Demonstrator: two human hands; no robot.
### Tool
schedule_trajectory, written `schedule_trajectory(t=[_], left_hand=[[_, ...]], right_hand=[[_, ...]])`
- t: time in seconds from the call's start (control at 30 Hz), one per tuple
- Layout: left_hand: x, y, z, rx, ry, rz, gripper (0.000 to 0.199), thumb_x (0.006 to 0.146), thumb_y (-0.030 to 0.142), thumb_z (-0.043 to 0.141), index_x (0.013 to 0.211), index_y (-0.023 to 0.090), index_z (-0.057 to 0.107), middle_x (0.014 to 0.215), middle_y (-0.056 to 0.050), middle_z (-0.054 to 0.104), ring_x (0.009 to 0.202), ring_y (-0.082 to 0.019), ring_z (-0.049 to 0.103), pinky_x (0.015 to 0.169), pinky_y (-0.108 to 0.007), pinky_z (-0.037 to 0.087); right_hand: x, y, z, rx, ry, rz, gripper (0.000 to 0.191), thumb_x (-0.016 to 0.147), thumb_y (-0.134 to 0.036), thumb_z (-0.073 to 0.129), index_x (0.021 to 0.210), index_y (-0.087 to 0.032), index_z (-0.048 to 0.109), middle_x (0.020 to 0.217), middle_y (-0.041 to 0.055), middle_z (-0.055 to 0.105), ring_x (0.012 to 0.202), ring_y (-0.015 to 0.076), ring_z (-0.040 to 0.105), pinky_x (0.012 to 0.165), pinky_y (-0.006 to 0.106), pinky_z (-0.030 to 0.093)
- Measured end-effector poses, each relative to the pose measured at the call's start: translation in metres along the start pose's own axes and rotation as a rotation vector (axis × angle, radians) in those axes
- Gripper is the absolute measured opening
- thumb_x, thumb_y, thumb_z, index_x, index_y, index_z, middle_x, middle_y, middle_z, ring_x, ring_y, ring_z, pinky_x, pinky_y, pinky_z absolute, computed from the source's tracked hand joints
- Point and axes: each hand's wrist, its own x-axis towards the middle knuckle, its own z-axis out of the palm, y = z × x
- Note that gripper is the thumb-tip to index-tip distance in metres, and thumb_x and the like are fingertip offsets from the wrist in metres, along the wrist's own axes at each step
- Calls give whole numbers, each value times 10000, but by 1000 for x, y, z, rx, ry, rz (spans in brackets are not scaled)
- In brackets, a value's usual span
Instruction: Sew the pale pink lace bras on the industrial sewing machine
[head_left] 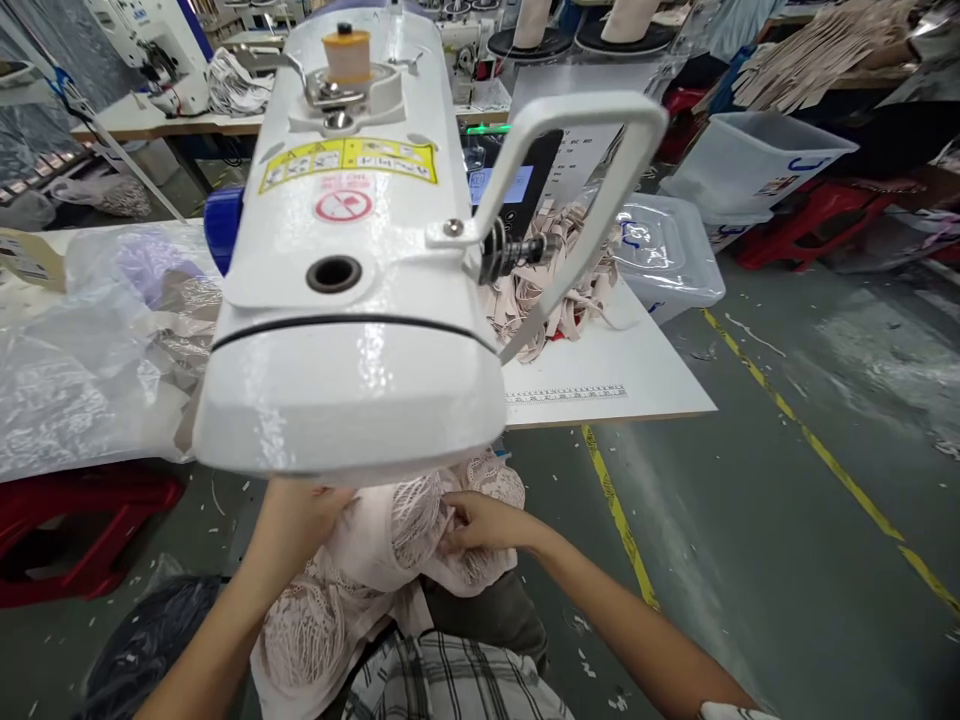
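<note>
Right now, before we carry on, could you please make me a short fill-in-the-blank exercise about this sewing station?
1. Of the left hand and the right hand, the sewing machine hides more of the ____ one.
2. The right hand touches the lace fabric, which appears ____ (above or below) the sewing machine in the picture.
3. The round knob on the machine's side is ____.
4. The plastic stool at the picture's left edge is ____.

Missing words: left; below; blue; red.

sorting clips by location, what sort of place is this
Probably a garment workshop: a sewing machine fills the foreground, pale lace fabric lies over the person's lap, and cut fabric strips are heaped on the white table.
</note>
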Motion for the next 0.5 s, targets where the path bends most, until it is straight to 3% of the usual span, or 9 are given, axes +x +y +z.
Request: schedule_trajectory(t=[0.07,0.17,0.33,0.43,0.5], left_hand=[[-2,0,0,5,-12,-48,265,789,366,570,590,198,616,531,-2,599,616,-174,569,570,-238,444],[-5,1,2,18,-23,-119,350,803,392,557,516,193,536,478,9,524,546,-141,502,507,-222,374],[-7,3,5,-19,-65,-203,468,820,436,552,466,215,338,426,38,341,433,-98,349,432,-229,257],[-7,0,5,-46,-110,-214,518,851,507,522,477,226,299,429,30,323,438,-124,429,416,-232,254],[-9,-6,3,7,-84,-142,458,872,507,519,528,215,437,492,3,469,520,-159,541,433,-228,323]], right_hand=[[-8,10,0,162,-25,64,372,743,-449,802,955,-153,722,902,53,716,842,209,663,782,324,524],[-23,22,-1,311,42,45,377,770,-498,772,825,-131,707,745,21,682,694,147,624,705,272,502],[-42,25,3,391,160,-27,404,858,-555,665,801,-155,674,742,18,658,681,136,612,712,275,498],[-49,19,6,463,200,-94,325,879,-476,676,782,-165,670,739,21,658,696,144,627,725,279,509],[-56,14,7,468,221,-130,294,886,-445,676,795,-166,671,753,25,662,708,147,633,744,284,515]])
